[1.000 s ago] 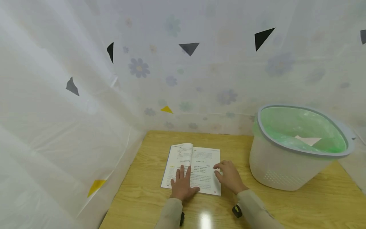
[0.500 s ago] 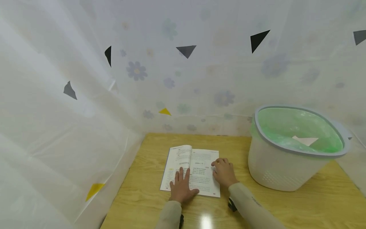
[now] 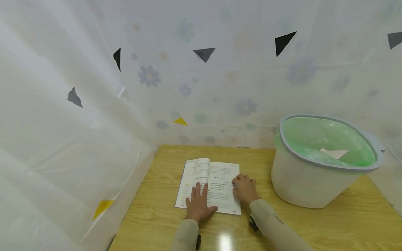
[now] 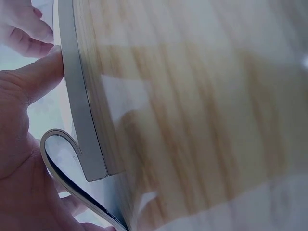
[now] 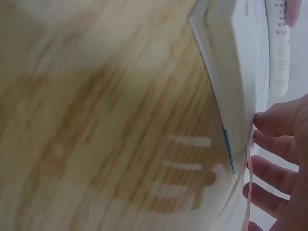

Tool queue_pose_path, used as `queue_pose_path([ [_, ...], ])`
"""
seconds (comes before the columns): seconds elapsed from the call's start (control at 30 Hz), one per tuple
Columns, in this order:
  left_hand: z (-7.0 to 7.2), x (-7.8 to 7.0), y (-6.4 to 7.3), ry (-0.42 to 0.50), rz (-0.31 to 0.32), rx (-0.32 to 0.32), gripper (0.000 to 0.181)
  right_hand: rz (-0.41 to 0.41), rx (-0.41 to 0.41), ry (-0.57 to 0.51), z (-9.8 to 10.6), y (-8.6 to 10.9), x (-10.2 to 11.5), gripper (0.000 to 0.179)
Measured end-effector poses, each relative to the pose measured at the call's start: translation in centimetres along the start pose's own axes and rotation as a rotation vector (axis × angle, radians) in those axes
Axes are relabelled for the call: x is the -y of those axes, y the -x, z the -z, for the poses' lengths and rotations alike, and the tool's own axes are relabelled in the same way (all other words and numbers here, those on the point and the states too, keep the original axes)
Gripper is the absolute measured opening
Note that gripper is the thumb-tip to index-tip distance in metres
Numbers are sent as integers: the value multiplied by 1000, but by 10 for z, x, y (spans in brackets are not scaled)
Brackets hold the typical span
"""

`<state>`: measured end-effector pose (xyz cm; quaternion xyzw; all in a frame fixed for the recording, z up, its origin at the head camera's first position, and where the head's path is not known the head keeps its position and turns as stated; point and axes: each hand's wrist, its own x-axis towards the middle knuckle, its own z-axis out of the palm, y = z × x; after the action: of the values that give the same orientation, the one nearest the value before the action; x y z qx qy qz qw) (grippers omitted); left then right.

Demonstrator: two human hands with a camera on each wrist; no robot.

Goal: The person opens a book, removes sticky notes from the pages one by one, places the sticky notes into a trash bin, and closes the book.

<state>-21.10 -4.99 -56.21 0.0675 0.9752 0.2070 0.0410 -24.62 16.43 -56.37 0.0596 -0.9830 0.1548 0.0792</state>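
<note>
An open book [image 3: 221,174] lies on the wooden table, printed text on both pages. My left hand [image 3: 198,206] rests flat across the lower middle of it, fingers spread, with the thumb at the near edge. In the left wrist view, that thumb [image 4: 41,74] touches the book's thick page block, and some pages curl near the palm. At the book's right edge is my right hand [image 3: 245,189], its fingers bent. Seen from the right wrist, its thumb and index fingertip meet at the edge of a page [image 5: 249,192], which stands slightly lifted from the book.
A white basket [image 3: 301,184] with a grey rim and a green plastic liner stands to the right on the table [image 3: 150,223]. Pale paper [image 3: 334,153] lies inside it. White flowered sheeting [image 3: 201,87] hangs behind and along the left side.
My right hand has moved slightly left onto the book's right edge, its fingers drawing closer together. The left hand has stayed on the pages.
</note>
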Motion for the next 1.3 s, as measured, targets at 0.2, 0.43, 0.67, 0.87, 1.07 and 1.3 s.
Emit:
queue_pose_path([
  [0.2, 1, 0, 1, -2, 2, 0, 98, 8, -9, 8, -3, -1, -1, 22],
  [0.43, 2, 0, 1, -1, 5, 2, 98, 15, -29, -10, -1, 0, 0, 21],
  [0.67, 3, 0, 1, -9, 5, 7, 98, -1, 2, -16, 3, -4, 0, 23],
  [0.87, 3, -1, 2, -4, 7, 18, 98, -51, 50, -43, 4, -7, -3, 32],
  [1.07, 3, -1, 1, -8, 5, 14, 98, -64, 72, -33, 7, -8, -3, 34],
  [1.3, 2, -1, 2, -8, 10, 21, 98, -53, 74, -11, 7, -7, -5, 33],
])
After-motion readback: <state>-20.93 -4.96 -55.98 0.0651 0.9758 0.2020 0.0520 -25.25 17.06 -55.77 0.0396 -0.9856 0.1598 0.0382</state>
